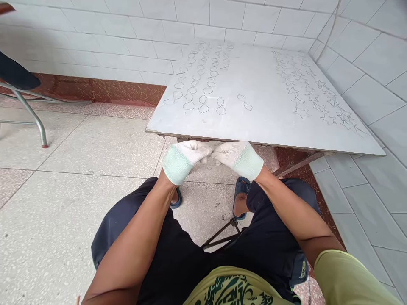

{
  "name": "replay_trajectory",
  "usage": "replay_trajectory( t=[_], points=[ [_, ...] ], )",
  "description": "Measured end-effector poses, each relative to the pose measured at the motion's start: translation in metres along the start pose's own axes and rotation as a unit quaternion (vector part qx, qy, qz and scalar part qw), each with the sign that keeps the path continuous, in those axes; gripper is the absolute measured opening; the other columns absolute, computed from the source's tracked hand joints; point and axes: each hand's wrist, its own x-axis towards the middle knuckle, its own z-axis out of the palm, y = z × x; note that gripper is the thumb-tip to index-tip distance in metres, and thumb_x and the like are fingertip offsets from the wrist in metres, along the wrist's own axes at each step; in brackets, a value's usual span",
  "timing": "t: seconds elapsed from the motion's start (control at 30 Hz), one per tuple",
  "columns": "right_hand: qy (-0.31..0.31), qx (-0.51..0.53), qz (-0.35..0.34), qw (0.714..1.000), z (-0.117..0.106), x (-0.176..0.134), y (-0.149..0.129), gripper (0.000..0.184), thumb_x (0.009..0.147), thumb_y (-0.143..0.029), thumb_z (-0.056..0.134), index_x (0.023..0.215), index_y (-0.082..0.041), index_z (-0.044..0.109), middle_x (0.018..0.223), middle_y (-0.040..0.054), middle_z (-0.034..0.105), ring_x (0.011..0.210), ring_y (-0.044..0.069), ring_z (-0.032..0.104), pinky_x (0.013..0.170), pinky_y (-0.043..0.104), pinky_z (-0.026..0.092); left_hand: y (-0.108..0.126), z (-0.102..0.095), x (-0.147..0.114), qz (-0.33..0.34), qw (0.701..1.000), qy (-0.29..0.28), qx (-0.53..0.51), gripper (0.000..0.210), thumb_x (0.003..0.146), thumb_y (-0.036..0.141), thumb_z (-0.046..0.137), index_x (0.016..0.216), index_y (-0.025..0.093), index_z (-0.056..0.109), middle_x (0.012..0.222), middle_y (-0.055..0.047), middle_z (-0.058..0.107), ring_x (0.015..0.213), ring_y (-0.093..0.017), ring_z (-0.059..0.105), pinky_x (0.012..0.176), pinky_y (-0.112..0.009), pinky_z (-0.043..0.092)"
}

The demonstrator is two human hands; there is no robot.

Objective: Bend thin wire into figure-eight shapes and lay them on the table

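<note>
Seated at the surface point(270, 127), close to its near edge. Both my hands are gloved. Left hand point(194, 149) and right hand point(229, 153): just in front of that edge, fingers drawn narrow, tips bunched and almost meeting. Cannot tell whether a thin piece is pinched there; too fine against the floor point(95, 203).

Done, by the look of it: a good many outlines, already shaped and laid out. Figure-eight pieces point(203, 104) on the left half of the surface, in rough columns running from the near part back toward its wall side. Three columns look long; a fourth has pieces at the far end and one at the near end. One loose figure-eight point(244, 102) lies askew, right of those columns, apart from the rest.

Star pieces point(314, 98) on the right half of the surface, well apart from the eights, in looser rows, thickest and overlapping toward its right edge. The stars seem the more crowded lot.

Left to do: my judgement, the eights are partway, given the broken fourth column. No exact count possible; the far ones are too small to separate.
</note>
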Motion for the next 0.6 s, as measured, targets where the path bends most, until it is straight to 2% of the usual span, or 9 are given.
replay_trajectory(
  t=[0.13, 0.2, 0.3, 0.33, 0.37, 0.43, 0.47, 0.53, 0.6],
  points=[
    [0.025, 0.027, -0.006, 0.999, -0.007, 0.003, 0.002, 0.025, 0.092, -0.018, 0.064, 0.072, -0.019, 0.079, 0.075, -0.0012, 0.079, 0.077, 0.014, 0.074, 0.081, 0.024, 0.054, 0.004, -0.008, 0.003, 0.037, 0.996, 0.054, 0.067, 0.047, 0.088, 0.058, 0.069, 0.105, 0.016, 0.079, 0.097, -0.01, 0.082, 0.088, -0.026, 0.077, 0.08, -0.037, 0.061],
    [0.038, 0.055, 0.005, 0.998, -0.011, 0.006, 0.007, 0.022, 0.092, -0.017, 0.066, 0.075, -0.019, 0.08, 0.072, -0.0008, 0.078, 0.074, 0.013, 0.074, 0.078, 0.024, 0.056, 0.007, -0.012, 0.004, 0.048, 0.995, 0.04, 0.082, 0.06, 0.09, 0.063, 0.065, 0.122, 0.014, 0.076, 0.111, -0.013, 0.082, 0.104, -0.029, 0.077, 0.095, -0.041, 0.059],
    [0.046, 0.122, 0.018, 0.991, -0.013, 0.013, 0.017, 0.019, 0.092, -0.015, 0.066, 0.082, -0.017, 0.081, 0.066, -0.0011, 0.075, 0.064, 0.012, 0.071, 0.069, 0.023, 0.057, 0.016, -0.008, -0.002, 0.031, 0.992, 0.011, 0.125, 0.073, 0.088, 0.063, 0.067, 0.141, 0.013, 0.066, 0.124, -0.015, 0.079, 0.112, -0.031, 0.075, 0.103, -0.044, 0.056],
    [0.049, 0.146, 0.021, 0.988, -0.013, 0.015, 0.02, 0.019, 0.093, -0.015, 0.066, 0.083, -0.017, 0.081, 0.064, -0.0012, 0.074, 0.061, 0.011, 0.07, 0.065, 0.022, 0.057, 0.02, -0.004, -0.007, 0.058, 0.982, 0.06, 0.168, 0.071, 0.089, 0.057, 0.068, 0.146, 0.016, 0.063, 0.128, -0.014, 0.077, 0.116, -0.03, 0.073, 0.107, -0.044, 0.053],
    [0.052, 0.171, 0.026, 0.984, -0.011, 0.016, 0.023, 0.018, 0.093, -0.016, 0.066, 0.084, -0.017, 0.081, 0.063, -0.0011, 0.074, 0.059, 0.011, 0.069, 0.062, 0.021, 0.056, 0.024, 0.002, -0.014, 0.091, 0.959, 0.14, 0.23, 0.07, 0.088, 0.051, 0.071, 0.15, 0.019, 0.061, 0.131, -0.012, 0.076, 0.12, -0.029, 0.071, 0.11, -0.043, 0.051],
    [0.062, 0.224, 0.033, 0.972, -0.009, 0.018, 0.026, 0.017, 0.094, -0.018, 0.067, 0.083, -0.016, 0.08, 0.061, -0.0009, 0.072, 0.055, 0.011, 0.067, 0.056, 0.021, 0.055, 0.028, 0.014, -0.028, 0.144, 0.885, 0.269, 0.351, 0.065, 0.087, 0.047, 0.075, 0.146, 0.021, 0.066, 0.121, -0.013, 0.076, 0.117, -0.032, 0.068, 0.106, -0.044, 0.05],
    [0.066, 0.248, 0.034, 0.966, -0.008, 0.019, 0.026, 0.016, 0.094, -0.018, 0.068, 0.082, -0.016, 0.079, 0.061, -0.001, 0.071, 0.054, 0.011, 0.066, 0.055, 0.021, 0.055, 0.028, 0.02, -0.033, 0.148, 0.867, 0.267, 0.394, 0.055, 0.091, 0.047, 0.071, 0.139, 0.022, 0.072, 0.106, -0.011, 0.077, 0.107, -0.031, 0.07, 0.098, -0.043, 0.051],
    [0.074, 0.285, 0.033, 0.955, -0.007, 0.018, 0.025, 0.016, 0.094, -0.018, 0.068, 0.081, -0.016, 0.077, 0.059, -0.0015, 0.07, 0.053, 0.01, 0.064, 0.053, 0.021, 0.055, 0.023, 0.03, -0.038, 0.113, 0.86, 0.201, 0.455, 0.046, 0.098, 0.05, 0.063, 0.135, 0.027, 0.076, 0.076, -0.005, 0.07, 0.082, -0.028, 0.068, 0.082, -0.04, 0.049],
    [0.081, 0.301, 0.031, 0.95, -0.008, 0.017, 0.022, 0.016, 0.094, -0.016, 0.067, 0.081, -0.016, 0.076, 0.059, -0.0018, 0.07, 0.052, 0.01, 0.064, 0.054, 0.02, 0.055, 0.011, 0.036, -0.035, 0.097, 0.853, 0.181, 0.48, 0.047, 0.1, 0.048, 0.06, 0.141, 0.027, 0.074, 0.068, -0.004, 0.067, 0.076, -0.027, 0.065, 0.076, -0.037, 0.045]
  ],
)
